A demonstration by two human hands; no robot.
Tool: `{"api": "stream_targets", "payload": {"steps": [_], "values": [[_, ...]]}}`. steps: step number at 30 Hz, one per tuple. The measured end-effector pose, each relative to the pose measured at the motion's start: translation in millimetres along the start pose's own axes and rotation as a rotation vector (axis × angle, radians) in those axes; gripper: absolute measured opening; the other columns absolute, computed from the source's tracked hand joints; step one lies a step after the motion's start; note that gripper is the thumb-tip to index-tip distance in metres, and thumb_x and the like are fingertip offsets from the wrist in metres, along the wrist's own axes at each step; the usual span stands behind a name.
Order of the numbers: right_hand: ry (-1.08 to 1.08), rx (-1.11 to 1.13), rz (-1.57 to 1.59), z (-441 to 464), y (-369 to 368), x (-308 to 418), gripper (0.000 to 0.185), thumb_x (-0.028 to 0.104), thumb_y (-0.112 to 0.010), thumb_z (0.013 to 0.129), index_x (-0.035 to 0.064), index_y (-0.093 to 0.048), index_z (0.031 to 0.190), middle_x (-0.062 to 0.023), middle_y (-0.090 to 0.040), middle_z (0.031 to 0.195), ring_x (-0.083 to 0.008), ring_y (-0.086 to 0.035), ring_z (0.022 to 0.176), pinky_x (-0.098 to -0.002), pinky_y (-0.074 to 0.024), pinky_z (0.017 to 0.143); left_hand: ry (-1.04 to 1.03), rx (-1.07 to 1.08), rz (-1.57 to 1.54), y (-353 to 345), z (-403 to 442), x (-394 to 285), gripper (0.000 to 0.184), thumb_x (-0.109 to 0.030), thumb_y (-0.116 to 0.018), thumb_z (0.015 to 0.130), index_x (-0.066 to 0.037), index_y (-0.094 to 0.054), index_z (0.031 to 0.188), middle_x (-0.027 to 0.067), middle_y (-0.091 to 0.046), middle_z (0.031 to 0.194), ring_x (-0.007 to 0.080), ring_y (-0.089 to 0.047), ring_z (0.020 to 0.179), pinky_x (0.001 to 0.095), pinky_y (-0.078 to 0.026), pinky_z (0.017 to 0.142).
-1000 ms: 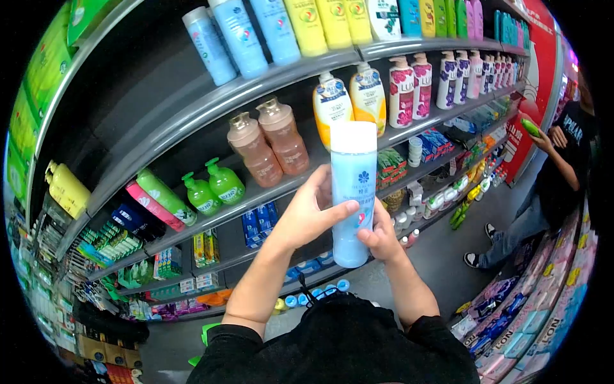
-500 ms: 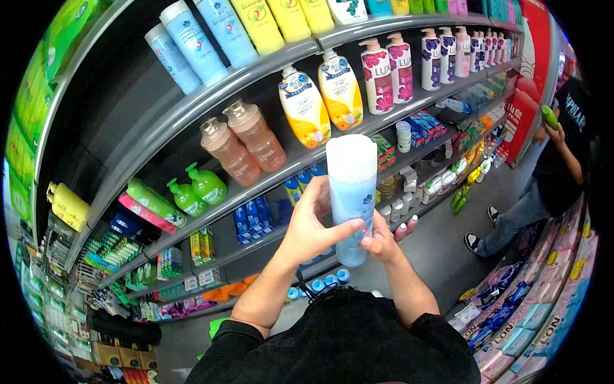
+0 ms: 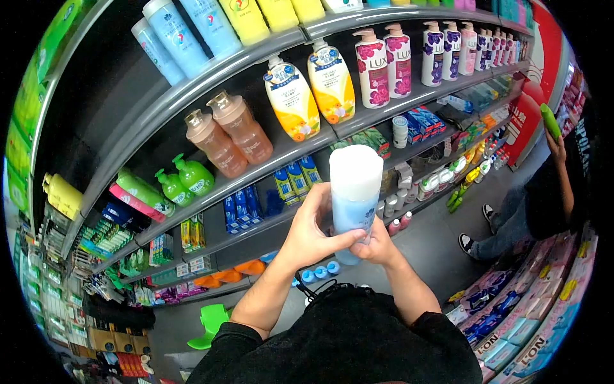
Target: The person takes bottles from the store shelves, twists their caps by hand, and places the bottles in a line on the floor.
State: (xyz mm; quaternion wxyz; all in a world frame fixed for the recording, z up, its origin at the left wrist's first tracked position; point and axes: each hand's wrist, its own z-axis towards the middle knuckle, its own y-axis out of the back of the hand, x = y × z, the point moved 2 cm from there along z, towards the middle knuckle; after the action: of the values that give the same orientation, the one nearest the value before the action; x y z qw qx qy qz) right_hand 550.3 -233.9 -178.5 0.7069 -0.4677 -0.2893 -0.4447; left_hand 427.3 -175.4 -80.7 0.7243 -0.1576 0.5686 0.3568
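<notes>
Both my hands hold a light blue bottle [image 3: 353, 214] with a wide white cap, cap end up and tilted toward me. My left hand [image 3: 318, 232] wraps its left side, with the thumb across the front. Around the lower right side, my right hand [image 3: 377, 246] has its fingers closed, and the two thumbs nearly meet. Part of the label shows above them. Similar light blue bottles [image 3: 174, 37] stand on the top shelf at the upper left.
Curved shelves [image 3: 332, 136] carry yellow-and-white pump bottles [image 3: 291, 101], brown bottles [image 3: 242, 131] and LUX bottles [image 3: 372, 69]. A green stool [image 3: 210, 325] stands on the floor at lower left. On the right, a person [image 3: 543, 185] holds a green bottle [image 3: 549, 121] near stacked pink packs [image 3: 511, 320].
The bottle has tipped so its cap leans more toward me, and my right hand covers more of its label. The shelves have shifted left in view. The other person's green bottle looks more upright.
</notes>
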Motion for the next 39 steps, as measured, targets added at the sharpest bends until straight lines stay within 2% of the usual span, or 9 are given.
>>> {"api": "stream_targets", "payload": {"steps": [6,9,21,27,30,32,36,39], "values": [[-0.029,0.027,-0.024,-2.1,8.3,-10.6,0.083,0.026,-0.077,0.072,0.0019,-0.032,0.137,-0.0074,-0.05,0.125,-0.0172,-0.049,0.115,-0.0344,-0.0398,0.098,0.039,-0.059,0.032,-3.3,-4.5,4.4,0.077,-0.019,-0.084,0.065,-0.001,-0.041,0.126,0.0109,-0.055,0.119,0.0205,-0.054,0.112,0.0363,-0.042,0.096],[-0.04,0.03,-0.022,-3.5,7.4,-11.8,0.083,0.026,-0.076,0.072,0.0017,-0.032,0.138,-0.0077,-0.05,0.125,-0.018,-0.049,0.116,-0.035,-0.0395,0.099,0.023,-0.068,0.035,-3.9,-8.5,6.7,0.073,-0.017,-0.082,0.068,0.0,-0.041,0.126,0.0136,-0.056,0.114,0.0199,-0.053,0.111,0.0371,-0.041,0.096],[-0.045,0.064,-0.081,-5.4,5.8,-11.8,0.08,0.028,-0.076,0.071,0.0008,-0.035,0.135,-0.0087,-0.052,0.123,-0.0178,-0.05,0.114,-0.0353,-0.0402,0.098,0.043,-0.138,0.102,-5.6,-22.1,10.6,0.074,-0.019,-0.083,0.067,0.0,-0.043,0.126,0.0137,-0.056,0.116,0.0199,-0.053,0.111,0.036,-0.042,0.094],[-0.028,0.069,-0.069,-5.3,7.0,-8.5,0.079,0.027,-0.074,0.072,0.0004,-0.035,0.135,-0.008,-0.052,0.123,-0.0171,-0.05,0.113,-0.0348,-0.0402,0.097,0.035,-0.155,0.039,-10.1,-20.1,10.9,0.072,-0.017,-0.081,0.068,-0.001,-0.042,0.126,0.0144,-0.055,0.119,0.0204,-0.052,0.113,0.0365,-0.041,0.096],[0.007,0.055,-0.085,-4.2,7.2,-5.9,0.079,0.028,-0.073,0.074,0.0,-0.034,0.136,-0.0082,-0.051,0.124,-0.0175,-0.05,0.114,-0.0349,-0.0394,0.098,0.078,-0.155,-0.006,-6.0,-17.7,20.9,0.075,-0.015,-0.082,0.066,0.0,-0.04,0.126,0.0119,-0.054,0.12,0.021,-0.053,0.114,0.0367,-0.041,0.099],[-0.076,0.051,-0.074,-5.6,8.3,-2.8,0.079,0.029,-0.072,0.075,-0.0007,-0.032,0.137,-0.0093,-0.05,0.127,-0.0182,-0.049,0.116,-0.0354,-0.0382,0.1,0.069,-0.177,-0.043,-7.7,-15.2,16.8,0.07,-0.013,-0.081,0.068,0.0,-0.041,0.124,0.0121,-0.055,0.117,0.0205,-0.054,0.112,0.0357,-0.042,0.097],[-0.018,0.036,-0.059,-3.0,8.2,-6.4,0.079,0.03,-0.072,0.077,-0.0014,-0.032,0.137,-0.0103,-0.05,0.126,-0.018,-0.048,0.116,-0.0349,-0.038,0.1,0.075,-0.189,-0.061,-9.3,-11.8,17.8,0.068,-0.011,-0.079,0.07,0.0,-0.041,0.124,0.0122,-0.055,0.117,0.0206,-0.054,0.111,0.0355,-0.042,0.096],[-0.061,0.035,-0.026,-2.1,7.4,-5.8,0.076,0.03,-0.071,0.079,-0.0013,-0.033,0.136,-0.0097,-0.05,0.125,-0.0171,-0.048,0.116,-0.0344,-0.0382,0.099,0.128,-0.206,-0.094,-8.2,-13.4,16.1,0.067,-0.011,-0.078,0.071,0.001,-0.041,0.125,0.0122,-0.055,0.117,0.0207,-0.054,0.111,0.0351,-0.042,0.096]]}}
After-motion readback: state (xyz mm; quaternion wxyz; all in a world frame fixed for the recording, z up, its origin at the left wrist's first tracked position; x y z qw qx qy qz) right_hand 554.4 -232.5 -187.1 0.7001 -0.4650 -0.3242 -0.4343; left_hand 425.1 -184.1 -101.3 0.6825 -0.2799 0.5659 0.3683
